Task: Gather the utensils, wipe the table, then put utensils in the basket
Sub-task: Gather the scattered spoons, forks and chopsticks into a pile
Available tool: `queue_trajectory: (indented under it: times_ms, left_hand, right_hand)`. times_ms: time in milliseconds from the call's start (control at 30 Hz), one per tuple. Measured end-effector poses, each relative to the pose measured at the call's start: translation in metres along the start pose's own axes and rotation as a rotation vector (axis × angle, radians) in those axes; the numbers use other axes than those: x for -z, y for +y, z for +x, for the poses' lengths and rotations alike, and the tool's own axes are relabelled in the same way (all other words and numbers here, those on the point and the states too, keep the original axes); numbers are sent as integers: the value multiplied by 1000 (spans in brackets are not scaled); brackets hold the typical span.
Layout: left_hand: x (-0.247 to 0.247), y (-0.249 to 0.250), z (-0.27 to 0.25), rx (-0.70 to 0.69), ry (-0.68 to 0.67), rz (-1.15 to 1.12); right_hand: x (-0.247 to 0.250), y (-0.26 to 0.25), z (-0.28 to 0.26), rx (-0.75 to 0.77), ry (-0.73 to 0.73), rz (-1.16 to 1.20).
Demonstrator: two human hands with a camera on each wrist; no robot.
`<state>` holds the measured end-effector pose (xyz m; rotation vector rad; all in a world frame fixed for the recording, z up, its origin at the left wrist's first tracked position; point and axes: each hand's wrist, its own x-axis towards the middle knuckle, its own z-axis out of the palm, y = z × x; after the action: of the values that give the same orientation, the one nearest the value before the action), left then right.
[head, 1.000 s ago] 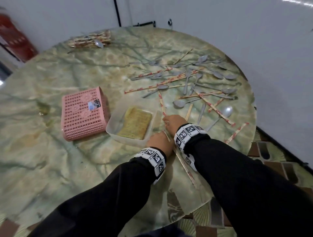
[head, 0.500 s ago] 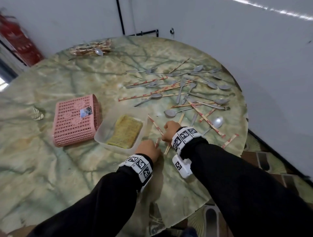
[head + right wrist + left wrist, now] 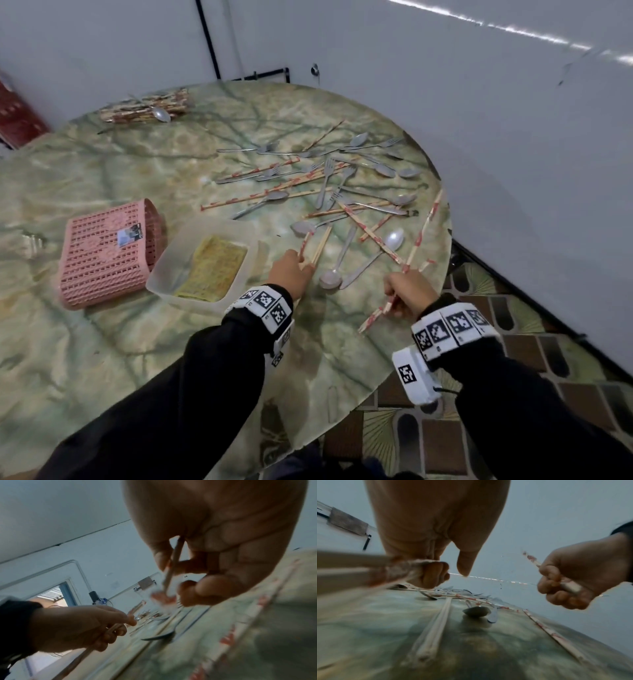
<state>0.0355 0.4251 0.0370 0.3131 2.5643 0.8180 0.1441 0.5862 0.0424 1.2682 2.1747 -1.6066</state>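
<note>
Grey wall (image 3: 479,120) behind; patterned tiled floor (image 3: 513,342) at lower right; red crate (image 3: 15,116) at far left edge.

Dim, cool indoor light; wide-angle views, soft with blur.

From the head, a streak of glare runs across the wall (image 3: 513,31), and the glossy desk (image 3: 102,359) shows pale sheen and soft shadows under the sleeves; straight lines bow toward the edges. Both wrist views are darker and smeared: the chopsticks (image 3: 351,566) near the left lens blur into streaks, the near palm (image 3: 223,513) is out of focus, and a bright window (image 3: 51,595) glows behind.
</note>
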Motion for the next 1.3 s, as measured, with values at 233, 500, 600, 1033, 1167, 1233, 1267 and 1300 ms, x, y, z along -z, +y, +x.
queue_trajectory:
  times_ms: [233, 500, 600, 1033, 1167, 1233, 1267, 1300]
  left_hand:
    - [-12, 10, 18, 53, -66, 188]
    - [-13, 7, 30, 2, -87, 293]
    - [-11, 5, 31, -19, -90, 332]
    - [11, 2, 38, 4, -2, 82]
    - [-2, 7, 36, 35, -113, 84]
    - [-10, 8, 33, 68, -187, 168]
    - [-14, 8, 32, 83, -207, 181]
    - [-17, 7, 33, 93, -212, 186]
  right_hand:
    - [-3, 31, -9, -94, 22, -205]
    - [-7, 16, 4, -46, 199, -445]
    - [-12, 10, 11, -97, 253, -509]
    - [13, 8, 27, -66, 331, 57]
    - [7, -12, 42, 266, 232, -205]
    - [3, -19, 46, 332, 109, -471]
    - [3, -21, 47, 332, 61, -580]
    - [3, -21, 50, 340, 18, -663]
